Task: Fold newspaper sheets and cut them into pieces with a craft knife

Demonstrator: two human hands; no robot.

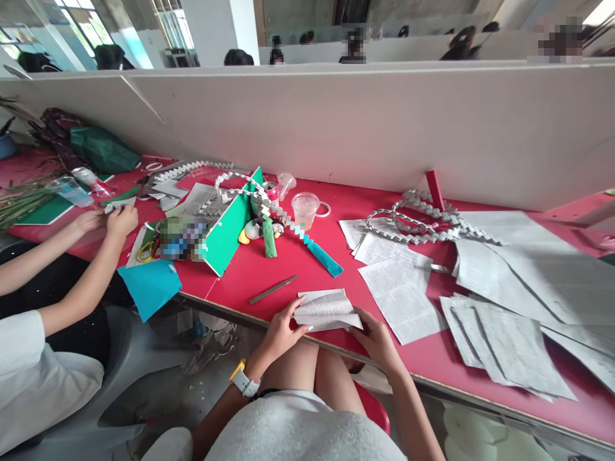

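A grey partition (307, 121) stands behind the red table (230, 294), which carries printed sheets (403, 301) and a woven chain (423, 221). The paper (327, 312) is at the table's near edge, in front of the person's lap, creased lengthwise with its long panels standing slightly off flat.

To make this fold well, I would square the long edges and match the corners before pressing, then run a fingertip along the ridge from 1 end to the other. Working against the tabletop should give a sharper crease than folding in the air; the flat strip (273, 289) just beyond might serve to press it. Both ends want equal, light tension, since thin paper probably skews or wrinkles if 1 side is pulled harder.

The left hand (283, 325) grips the paper's left end, thumb at the near corner and fingers at the far side; a watch (244, 379) sits on that wrist. The right hand (377, 339) pinches the near right corner, its other fingers curled partly out of sight. The 2 forearms rise from either side of the lap and converge on the paper, wrists bent inward.
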